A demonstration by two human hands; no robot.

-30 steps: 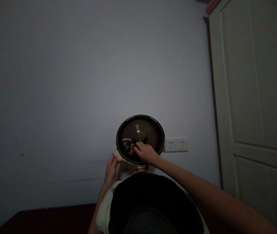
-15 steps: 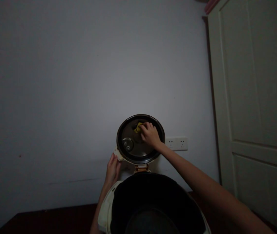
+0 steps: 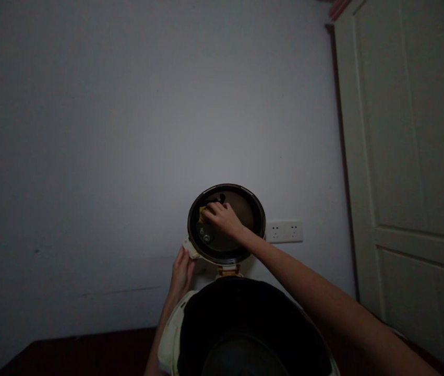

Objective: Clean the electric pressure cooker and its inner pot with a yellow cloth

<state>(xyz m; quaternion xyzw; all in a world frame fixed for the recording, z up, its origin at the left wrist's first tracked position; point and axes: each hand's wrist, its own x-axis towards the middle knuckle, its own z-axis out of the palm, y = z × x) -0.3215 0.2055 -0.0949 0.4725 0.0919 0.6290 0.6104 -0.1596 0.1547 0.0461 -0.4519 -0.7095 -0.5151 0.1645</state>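
A cooker with a white body and a dark, deep inside stands in front of me. Its round lid is raised on a hinge, the metal inner face towards me. My right hand is closed on a yellow cloth and presses it against the left part of that inner face, just above the round valve fittings. At the lid's lower left, my left hand has its fingers closed on the white projecting edge.
Behind the lid is a plain wall with a double power socket to the right. A white panelled door stands at the right. The cooker rests on a dark red tabletop.
My right hand has slid the yellow cloth left and slightly down across the lid's inner face, from near its upper middle. My left hand keeps its place on the lid.
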